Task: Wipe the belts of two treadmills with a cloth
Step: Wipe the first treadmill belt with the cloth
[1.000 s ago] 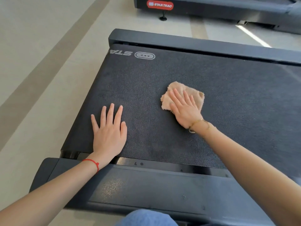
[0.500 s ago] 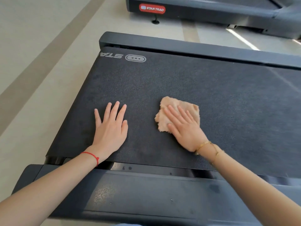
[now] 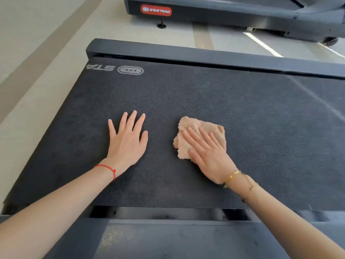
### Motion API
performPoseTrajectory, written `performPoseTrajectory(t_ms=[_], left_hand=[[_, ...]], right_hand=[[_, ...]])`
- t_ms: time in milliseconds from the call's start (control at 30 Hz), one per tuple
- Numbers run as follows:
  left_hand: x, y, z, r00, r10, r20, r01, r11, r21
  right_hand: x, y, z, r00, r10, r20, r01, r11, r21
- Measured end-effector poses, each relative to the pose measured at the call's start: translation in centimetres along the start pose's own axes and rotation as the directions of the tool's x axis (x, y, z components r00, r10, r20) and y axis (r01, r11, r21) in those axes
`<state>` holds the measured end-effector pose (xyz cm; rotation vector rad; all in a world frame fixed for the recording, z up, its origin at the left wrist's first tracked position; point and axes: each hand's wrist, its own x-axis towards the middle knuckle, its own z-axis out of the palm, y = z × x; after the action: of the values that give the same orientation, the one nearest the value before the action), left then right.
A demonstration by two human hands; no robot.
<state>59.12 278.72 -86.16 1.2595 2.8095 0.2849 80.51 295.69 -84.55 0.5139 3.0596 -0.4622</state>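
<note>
Fingers [image 3: 196, 136] flat on cloth [image 3: 202, 128]; belt [image 3: 242, 118] "STA", far treadmill [image 3: 233, 14] "STAR TRAC"

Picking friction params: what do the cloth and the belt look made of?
Cloth: looks like terry towelling, peach, with a fuzzy looped pile and soft folds. Belt: probably rubber or PVC, matte black with a fine pebbled grain; the exact material isn't clear.

Cloth [image 3: 202, 135] and right hand [image 3: 211, 156] pulled back across the belt [image 3: 261, 128], nearer to its close edge and closer to the left hand [image 3: 127, 141] than one second ago. Wrist now bent more to the side. View shifted: far treadmill [image 3: 233, 14] seen more, belt logo [image 3: 130, 70] further right.
</note>
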Motion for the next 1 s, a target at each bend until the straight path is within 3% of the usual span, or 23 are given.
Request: performPoseTrajectory(t_ms=[167,267,400,600,767,1000], left_hand=[[-0.2,0.2,0.4,0.999,-0.017,-0.028,0.017,1.000,0.011],[-0.1,0.5,0.5,0.999,-0.023,-0.042,0.024,0.999,0.025],[-0.2,0.5,0.2,0.998,-0.030,-0.049,0.031,0.999,0.035],[-0.3,0.4,0.0,0.999,-0.034,-0.027,0.035,0.998,0.044],[-0.4,0.2,0.2,0.999,-0.031,-0.019,0.032,0.998,0.053],[-0.1,0.6,0.5,0.999,-0.050,-0.022,0.051,0.994,0.092]], right_hand=[[7.3,6.4,-1.9,0.981,0.184,-0.059,-0.187,0.981,-0.054],[13.6,6.9,-2.6,0.963,0.267,-0.045,-0.269,0.962,-0.050],[18.3,1.8,-1.4,0.988,0.154,-0.004,-0.154,0.987,-0.034],[14.3,-1.3,0.3,0.992,-0.121,0.020,0.121,0.993,-0.003],[13.0,3.4,-1.2,0.998,-0.057,-0.012,0.057,0.998,-0.025],[23.5,6.3,-2.7,0.990,0.136,-0.042,-0.138,0.989,-0.046]])
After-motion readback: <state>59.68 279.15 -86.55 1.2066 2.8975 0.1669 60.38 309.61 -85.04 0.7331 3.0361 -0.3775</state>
